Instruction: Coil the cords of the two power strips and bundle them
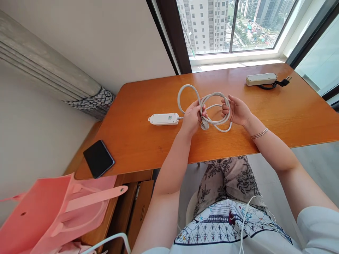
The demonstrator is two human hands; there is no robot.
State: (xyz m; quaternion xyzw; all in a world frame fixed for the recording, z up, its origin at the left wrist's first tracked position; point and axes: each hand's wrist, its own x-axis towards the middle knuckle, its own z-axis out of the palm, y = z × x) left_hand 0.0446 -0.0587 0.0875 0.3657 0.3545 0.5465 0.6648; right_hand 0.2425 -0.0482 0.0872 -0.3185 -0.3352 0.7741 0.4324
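Cord (213, 94), white and thick, wound into a bundle of loops and pinched from both sides just above the counter (148, 148). Left grip (192, 118) clenched round the left side of the bundle, thumb on top, fingers curled beneath. Right grip (237, 111) clenched round the right side, fingers hooked through the loops, palm turned toward the other. One larger loop standing out beyond the left grip, toward the far edge. Pale plug (204, 125) hanging from the bundle just below the left grip, touching or nearly touching the wood; hard to tell which. From the left grip, a short run of cord leading left to a white power strip (163, 119), flat on the counter just beside that grip. Thin bracelet (259, 133) on the right wrist.

Farther out, near the far right corner by the window (230, 24), a cream-coloured second power strip (261, 79) with a black plug (284, 82) just beside it, well apart from both grips. At the near left corner, a dark phone (98, 158) lying flat. Below that corner, a pink bag (53, 208) with a wide strap. Grey curtain (53, 77) bunched against the left wall. Under the near edge, floral trousers (227, 180) and a white patterned top, with a thin white wire (245, 218) trailing across it.
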